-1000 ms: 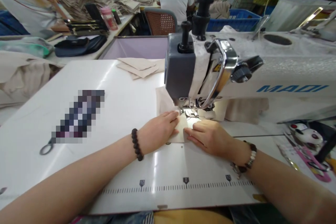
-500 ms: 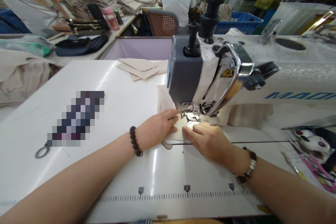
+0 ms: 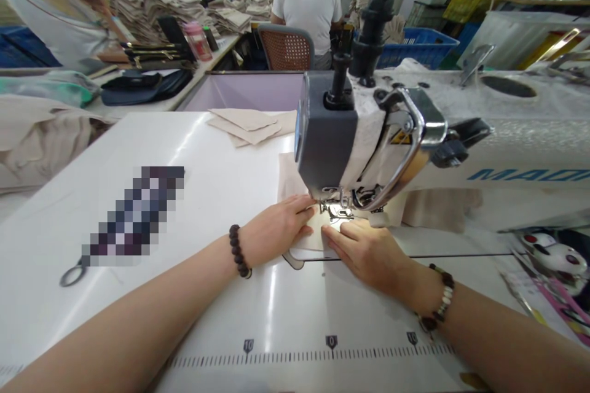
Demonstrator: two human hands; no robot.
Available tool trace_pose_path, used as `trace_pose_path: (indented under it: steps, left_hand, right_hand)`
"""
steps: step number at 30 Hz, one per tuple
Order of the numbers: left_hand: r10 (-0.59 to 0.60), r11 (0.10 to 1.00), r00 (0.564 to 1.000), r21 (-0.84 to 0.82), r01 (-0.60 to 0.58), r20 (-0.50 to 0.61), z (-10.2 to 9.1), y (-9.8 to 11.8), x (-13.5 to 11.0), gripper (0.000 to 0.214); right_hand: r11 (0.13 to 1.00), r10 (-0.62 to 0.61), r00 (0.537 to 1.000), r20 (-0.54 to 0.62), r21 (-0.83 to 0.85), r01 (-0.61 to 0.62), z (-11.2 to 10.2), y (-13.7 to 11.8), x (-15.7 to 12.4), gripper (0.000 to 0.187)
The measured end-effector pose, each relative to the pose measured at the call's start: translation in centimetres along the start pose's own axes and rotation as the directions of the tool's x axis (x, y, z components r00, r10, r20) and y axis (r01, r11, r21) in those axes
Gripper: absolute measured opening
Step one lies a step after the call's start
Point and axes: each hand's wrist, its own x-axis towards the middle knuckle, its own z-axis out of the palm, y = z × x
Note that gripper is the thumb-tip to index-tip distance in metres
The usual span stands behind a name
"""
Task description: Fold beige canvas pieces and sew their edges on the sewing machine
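Note:
Beige fabric (image 3: pixel 318 236) lies flat on the machine bed, under the presser foot (image 3: pixel 340 212) of a sewing machine (image 3: pixel 325 135). My left hand (image 3: pixel 283 221) rests on the fabric left of the foot, palm down, its fingers stretched forward and the tips close to the needle area. On the near right side, my right hand (image 3: pixel 369 249) presses the cloth with its index finger extended, just in front of the foot. Its other fingers are partly bent and partly hidden. The machine head covers part of the fabric behind the needle.
Folded beige pieces (image 3: pixel 251 126) lie at the table's far edge. To the left is a pixelated item with a ring (image 3: pixel 72 275). Pink-handled scissors (image 3: pixel 560 298) lie at right. Ahead, a person (image 3: pixel 308 0) sits by a chair (image 3: pixel 286 48) and a blue crate (image 3: pixel 417 46).
The view has tilted slightly, so the scene sits a little lower. Both hands stay on the fabric beside the presser foot, with hardly any visible movement.

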Motion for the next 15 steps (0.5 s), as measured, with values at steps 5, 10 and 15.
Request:
trace_pose_path:
  steps: [5, 10, 15]
  left_hand:
    - [0.0, 1.0, 1.0, 0.017, 0.0, -0.021, 0.1, -0.3, 0.1, 0.019]
    - [0.159, 0.986, 0.984, -0.069, -0.153, 0.086, -0.9, 1.1, -0.5, 0.017]
    - [0.136, 0.988, 0.984, -0.083, -0.127, 0.111, -1.3, 2.2, -1.0, 0.015]
  right_hand:
    - [1.0, -0.004, 1.0, -0.031, -0.023, 0.003, 0.1, 0.1, 0.1, 0.024]
    - [0.989, -0.14, 0.989, -0.055, 0.041, 0.142, 0.1, 0.3, -0.5, 0.027]
    - [0.989, -0.123, 0.991, -0.054, 0.072, 0.127, 0.0, 0.2, -0.8, 0.031]
